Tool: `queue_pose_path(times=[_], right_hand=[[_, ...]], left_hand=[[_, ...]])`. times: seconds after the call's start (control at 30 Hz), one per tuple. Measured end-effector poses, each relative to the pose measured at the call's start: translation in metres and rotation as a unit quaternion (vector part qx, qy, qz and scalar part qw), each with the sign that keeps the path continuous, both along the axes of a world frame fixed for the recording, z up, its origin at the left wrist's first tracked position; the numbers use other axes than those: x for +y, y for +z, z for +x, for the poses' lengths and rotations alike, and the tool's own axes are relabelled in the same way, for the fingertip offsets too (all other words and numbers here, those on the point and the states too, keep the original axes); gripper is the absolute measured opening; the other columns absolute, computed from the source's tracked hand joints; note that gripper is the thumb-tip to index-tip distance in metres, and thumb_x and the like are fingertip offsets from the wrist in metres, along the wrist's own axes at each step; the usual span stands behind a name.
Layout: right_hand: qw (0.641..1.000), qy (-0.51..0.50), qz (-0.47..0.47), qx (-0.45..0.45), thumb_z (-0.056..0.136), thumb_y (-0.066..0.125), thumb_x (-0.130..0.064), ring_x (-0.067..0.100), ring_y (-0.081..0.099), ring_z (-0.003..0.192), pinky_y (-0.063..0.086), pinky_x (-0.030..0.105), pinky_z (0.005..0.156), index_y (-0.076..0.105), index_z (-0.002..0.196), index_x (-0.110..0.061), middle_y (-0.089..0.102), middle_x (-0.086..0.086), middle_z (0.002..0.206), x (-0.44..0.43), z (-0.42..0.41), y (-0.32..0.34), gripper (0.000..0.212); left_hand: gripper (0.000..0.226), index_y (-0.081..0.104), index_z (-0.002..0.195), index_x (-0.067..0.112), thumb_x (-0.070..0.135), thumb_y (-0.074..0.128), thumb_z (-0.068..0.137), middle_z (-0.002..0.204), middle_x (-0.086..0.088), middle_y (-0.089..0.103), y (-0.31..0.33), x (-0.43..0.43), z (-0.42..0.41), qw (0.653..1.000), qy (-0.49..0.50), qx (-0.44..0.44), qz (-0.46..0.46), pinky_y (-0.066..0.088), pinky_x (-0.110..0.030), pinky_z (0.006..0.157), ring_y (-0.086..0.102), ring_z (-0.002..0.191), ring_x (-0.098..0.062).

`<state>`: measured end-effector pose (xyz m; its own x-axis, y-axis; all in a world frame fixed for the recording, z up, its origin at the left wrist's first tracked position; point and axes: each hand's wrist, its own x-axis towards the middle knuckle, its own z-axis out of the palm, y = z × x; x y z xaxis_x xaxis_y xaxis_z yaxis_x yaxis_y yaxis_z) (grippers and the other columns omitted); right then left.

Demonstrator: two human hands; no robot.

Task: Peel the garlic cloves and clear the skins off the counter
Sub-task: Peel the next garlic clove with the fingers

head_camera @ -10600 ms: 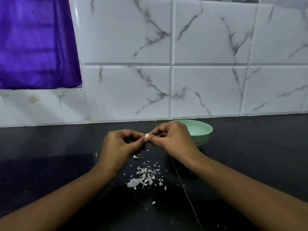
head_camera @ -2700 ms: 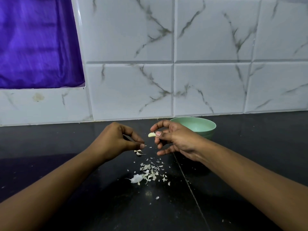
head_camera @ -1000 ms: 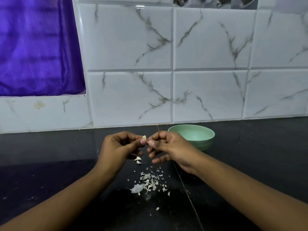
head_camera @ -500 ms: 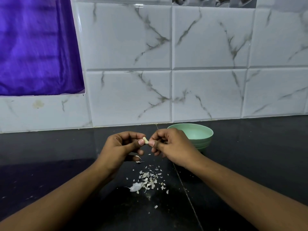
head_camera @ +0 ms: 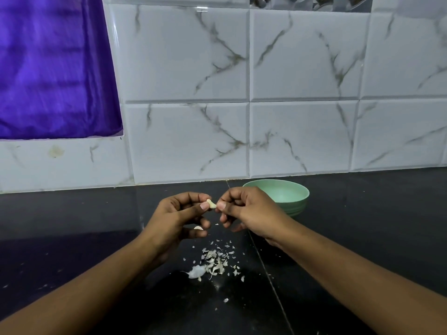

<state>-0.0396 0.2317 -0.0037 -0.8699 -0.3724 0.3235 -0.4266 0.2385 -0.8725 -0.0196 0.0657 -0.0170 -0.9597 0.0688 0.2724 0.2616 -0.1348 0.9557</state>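
A small pale garlic clove is held in the air above the black counter. My left hand pinches its left end between thumb and forefinger. My right hand pinches its right end the same way. Below the hands, a loose pile of white garlic skins lies on the counter, with one larger papery piece at its left. Another pale bit peeks out under my left fingers; I cannot tell whether it is a clove or a skin.
A mint-green bowl stands on the counter just behind my right hand, close to the marble-tiled wall. A purple cloth hangs at the upper left. A few stray skin flakes lie nearer to me.
The two hands, apart 2.7 s ago with the clove in the right hand alone, have come together. Both now pinch the clove. Little differs from half a second ago.
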Motion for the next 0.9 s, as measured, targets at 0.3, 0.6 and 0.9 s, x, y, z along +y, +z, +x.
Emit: queue_pose_path(times=[0.3, 0.6, 0.9], right_hand=[[0.971, -0.075, 0.119, 0.192, 0.089, 0.063, -0.023, -0.001, 0.053, 0.053, 0.053, 0.03, 0.067, 0.055, 0.07, -0.034, 0.059, -0.011, 0.062, 0.0016, 0.0, 0.0018, 0.024], [0.996, 0.032, -0.029, -0.076, 0.093, 0.054, -0.013, 0.006, 0.046, 0.055, 0.051, 0.027, 0.048, 0.058, 0.074, -0.017, 0.049, 0.0, 0.066, -0.0026, 0.0014, 0.0005, 0.02], [0.997, 0.047, -0.001, -0.069, 0.099, 0.046, -0.027, 0.006, 0.048, 0.053, 0.049, 0.023, 0.045, 0.06, 0.079, -0.015, 0.051, -0.003, 0.063, -0.0005, -0.0018, -0.002, 0.027]], left_hand=[[0.023, 0.069, 0.085, 0.005, 0.019, 0.069, 0.067, 0.076, -0.006, 0.071, -0.0012, 0.0008, 0.0004, 1.0, 0.023, -0.01, -0.001, 0.05, -0.021, 0.044, 0.06, 0.05, -0.01], [0.008, 0.067, 0.083, 0.006, 0.01, 0.065, 0.076, 0.069, -0.003, 0.068, -0.0018, -0.001, 0.0, 0.997, 0.033, 0.054, -0.05, 0.05, -0.022, 0.044, 0.059, 0.048, -0.011], [0.018, 0.067, 0.081, 0.006, 0.016, 0.066, 0.067, 0.073, -0.004, 0.07, -0.0023, -0.0003, -0.0022, 0.999, 0.03, -0.008, 0.01, 0.049, -0.02, 0.043, 0.057, 0.043, -0.01]])
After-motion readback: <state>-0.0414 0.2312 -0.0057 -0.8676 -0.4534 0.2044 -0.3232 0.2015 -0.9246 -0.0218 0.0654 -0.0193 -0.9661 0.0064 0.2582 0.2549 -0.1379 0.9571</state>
